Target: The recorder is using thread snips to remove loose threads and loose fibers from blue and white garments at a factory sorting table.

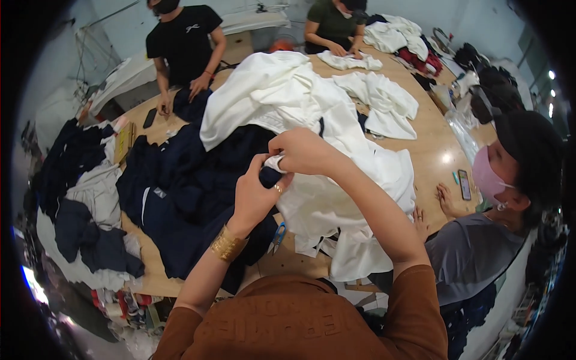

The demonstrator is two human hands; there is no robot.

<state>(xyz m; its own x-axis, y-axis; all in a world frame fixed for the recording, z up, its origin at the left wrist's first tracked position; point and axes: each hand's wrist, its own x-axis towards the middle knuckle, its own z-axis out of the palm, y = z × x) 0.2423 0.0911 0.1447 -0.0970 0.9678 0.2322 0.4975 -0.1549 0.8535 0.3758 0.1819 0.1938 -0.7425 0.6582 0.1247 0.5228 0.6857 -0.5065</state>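
The white garment was pinched in both my left hand and right hand; I judged the scissors at six o'clock might snag its hem.

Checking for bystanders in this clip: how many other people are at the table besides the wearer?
3. A person in a black T-shirt stands at the far left, a person in a dark green top at the far end, and a person in a grey shirt at the right. Others may be out of frame.
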